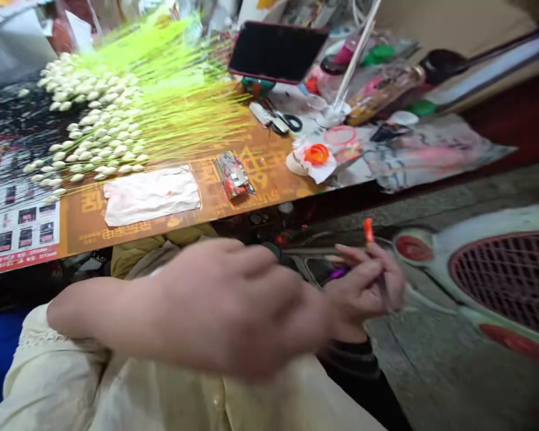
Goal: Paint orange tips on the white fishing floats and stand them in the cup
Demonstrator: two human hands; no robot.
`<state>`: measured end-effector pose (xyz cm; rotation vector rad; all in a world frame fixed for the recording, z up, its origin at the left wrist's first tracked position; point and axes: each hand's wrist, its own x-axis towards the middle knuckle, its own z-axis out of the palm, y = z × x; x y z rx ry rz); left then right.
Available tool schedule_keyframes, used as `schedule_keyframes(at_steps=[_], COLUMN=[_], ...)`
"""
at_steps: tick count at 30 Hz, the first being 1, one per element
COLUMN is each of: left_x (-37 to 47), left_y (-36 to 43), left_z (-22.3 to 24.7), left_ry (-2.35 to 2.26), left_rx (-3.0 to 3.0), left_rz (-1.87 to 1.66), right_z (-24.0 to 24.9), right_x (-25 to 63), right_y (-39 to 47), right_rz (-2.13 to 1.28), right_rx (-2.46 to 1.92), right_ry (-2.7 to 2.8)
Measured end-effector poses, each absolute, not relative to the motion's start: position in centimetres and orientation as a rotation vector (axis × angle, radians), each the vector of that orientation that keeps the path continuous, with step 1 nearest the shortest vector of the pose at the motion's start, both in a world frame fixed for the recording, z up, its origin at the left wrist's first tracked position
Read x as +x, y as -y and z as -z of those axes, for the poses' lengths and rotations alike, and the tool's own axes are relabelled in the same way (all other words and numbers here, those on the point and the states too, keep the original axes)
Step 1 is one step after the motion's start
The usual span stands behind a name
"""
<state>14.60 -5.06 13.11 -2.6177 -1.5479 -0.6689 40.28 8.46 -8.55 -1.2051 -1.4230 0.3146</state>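
My left hand [251, 305] crosses the foreground over my lap, blurred by motion. Its knuckles are up and the fingers curl under, so whatever they may hold is hidden. Beyond it, my right hand [368, 284], below a black sleeve, is out past the table edge at the right. Its thumb and fingers pinch a thin dark stick with a bright orange tip [368, 230] pointing up; its kind is unclear. On the table's near right corner, a white paper-lined dish holds orange colour [317, 154]. A creased white cloth [153, 194] lies along the near edge.
Many pale buds on yellow-green stems [103, 131] cover the table's left and middle. A small printed packet [234, 175], black-handled scissors [287, 123] and a dark-screened tablet [278, 51] stand farther right, near bottles and plastic bags. A heater or fan [507, 275] stands at the right.
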Motion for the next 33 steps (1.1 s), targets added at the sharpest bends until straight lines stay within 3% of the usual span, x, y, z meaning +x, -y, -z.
schedule_keyframes(at_steps=[7,11,18,25,33], left_x=[-4.7,-11.0,-11.9,-12.3,-10.8], left_y=[5.7,7.0,7.0,7.6,12.4], left_z=[-6.1,-4.4,-3.2,-3.7,-6.1], left_ry=[2.219,2.365,2.473,2.448,2.210], left_rx=[-1.744,-1.533,-1.575,-1.488,-1.312], left_rz=[0.351,0.296,0.117,0.292,0.456], right_z=[4.2,3.4,2.2,2.1,1.7], right_x=[36.4,32.5,25.3,22.1,21.3], right_y=[-10.4,-11.3,-9.9,-8.4,-8.3], right_rz=[-0.278,-0.405,-0.688,-0.837,-0.766], right_rx=[-0.968,-0.818,-0.544,-0.397,-0.250], right_ry=[1.359,1.353,1.548,1.627,1.735])
